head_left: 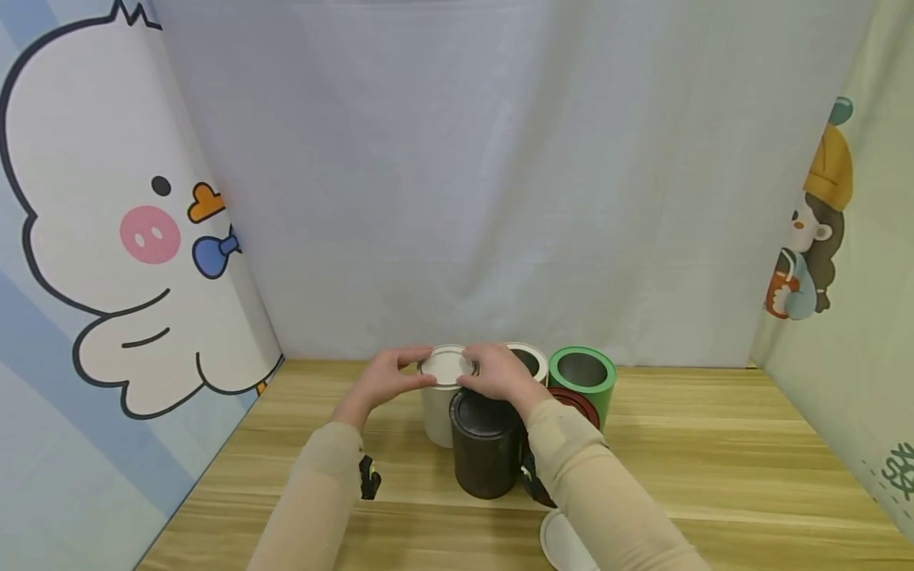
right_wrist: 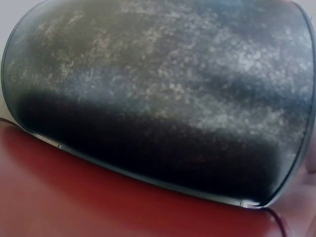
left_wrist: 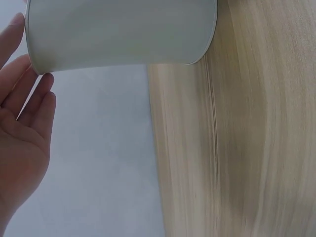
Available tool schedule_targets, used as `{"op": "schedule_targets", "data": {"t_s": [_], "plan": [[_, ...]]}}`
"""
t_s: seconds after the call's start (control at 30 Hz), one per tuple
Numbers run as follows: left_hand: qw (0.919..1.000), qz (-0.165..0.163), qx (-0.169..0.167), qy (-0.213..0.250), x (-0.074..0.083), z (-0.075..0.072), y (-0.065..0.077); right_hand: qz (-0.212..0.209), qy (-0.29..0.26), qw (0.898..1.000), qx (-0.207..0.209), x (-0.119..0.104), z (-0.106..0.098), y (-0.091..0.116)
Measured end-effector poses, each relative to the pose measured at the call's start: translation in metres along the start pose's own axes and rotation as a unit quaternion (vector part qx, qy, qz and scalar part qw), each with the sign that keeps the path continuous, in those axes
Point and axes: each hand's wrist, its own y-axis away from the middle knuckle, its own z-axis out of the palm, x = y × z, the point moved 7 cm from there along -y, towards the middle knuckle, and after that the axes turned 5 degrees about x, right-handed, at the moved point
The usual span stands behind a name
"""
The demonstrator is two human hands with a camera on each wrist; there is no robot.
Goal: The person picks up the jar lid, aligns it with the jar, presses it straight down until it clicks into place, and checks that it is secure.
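A white can [head_left: 437, 420] stands on the wooden table, topped by a white lid [head_left: 447, 366]. My left hand [head_left: 380, 381] holds the lid's left edge, thumb in front and a finger behind. On the opposite edge my right hand [head_left: 502, 373] grips likewise, its forearm passing over the other cans. The left wrist view shows the can's side [left_wrist: 123, 34] with fingertips [left_wrist: 47, 81] right at its rim. Just in front stands a black can [head_left: 487, 460], under my right hand; it fills most of the right wrist view, where the right fingers are mostly out of sight.
Behind my right wrist is a second white can [head_left: 540, 363], open at the top. Right of it stands an open green can [head_left: 605, 404]. A dark red can [head_left: 580, 403] is partly covered by my right sleeve. Near the front lies a loose white lid [head_left: 562, 543].
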Motion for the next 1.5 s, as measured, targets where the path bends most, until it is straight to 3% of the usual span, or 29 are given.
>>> {"op": "schedule_targets", "data": {"t_s": [0.37,1.17,1.5], "plan": [[0.9991,0.021,-0.005,-0.035,0.0033,0.0011,0.0016,0.003,0.004,1.000,0.009,-0.0022,-0.0008,0.0021],[0.9974,-0.041,-0.005,-0.060,0.0042,0.0015,-0.0020,0.018,0.036,0.999,0.012,-0.0046,-0.0001,-0.0011],[0.9972,-0.046,-0.007,-0.059,0.0055,0.0011,-0.0009,0.024,0.051,0.998,-0.003,-0.0063,0.0011,-0.0024]]}}
